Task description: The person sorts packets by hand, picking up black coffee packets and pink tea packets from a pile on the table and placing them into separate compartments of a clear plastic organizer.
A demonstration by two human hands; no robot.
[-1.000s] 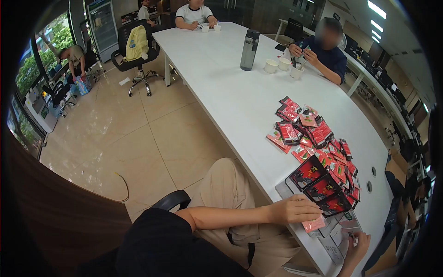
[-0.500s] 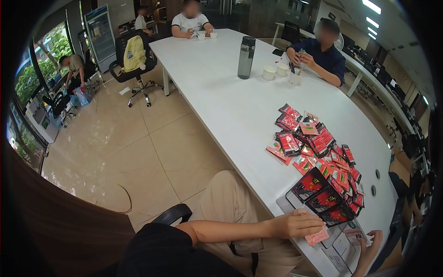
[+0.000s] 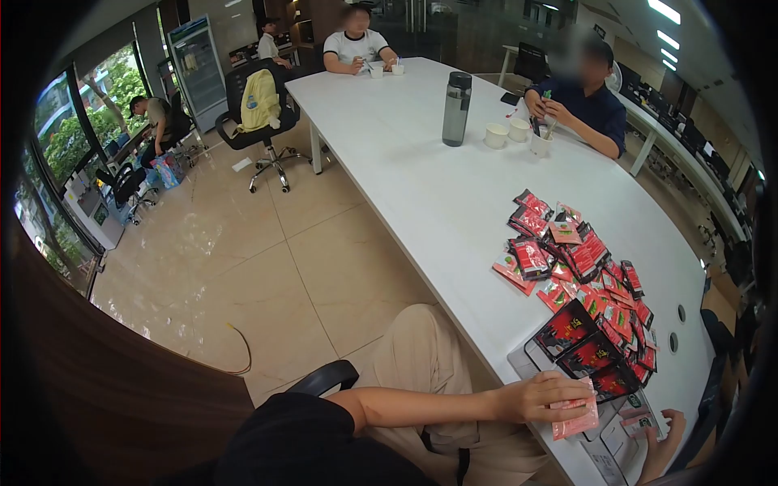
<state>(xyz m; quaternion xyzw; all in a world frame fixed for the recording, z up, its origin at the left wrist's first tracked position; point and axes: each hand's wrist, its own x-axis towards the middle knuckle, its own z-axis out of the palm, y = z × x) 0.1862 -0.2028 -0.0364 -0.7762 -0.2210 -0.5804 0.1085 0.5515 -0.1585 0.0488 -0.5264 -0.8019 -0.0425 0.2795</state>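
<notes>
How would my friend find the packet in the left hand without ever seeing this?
Start at the big white table and go to the black-and-red panels near its edge. Right beside them is the left hand. It holds the pale pink packet, unlike the red packets, which lie heaped on the table.

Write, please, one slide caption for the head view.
At a white table, the wearer's left hand holds a pink packet near a pile of red packets.

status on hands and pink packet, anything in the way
Left hand holding pink rectangular packet. Right hand at translucent plastic organizer. Possibly in the way: black-and-red rectangular packs.
</notes>
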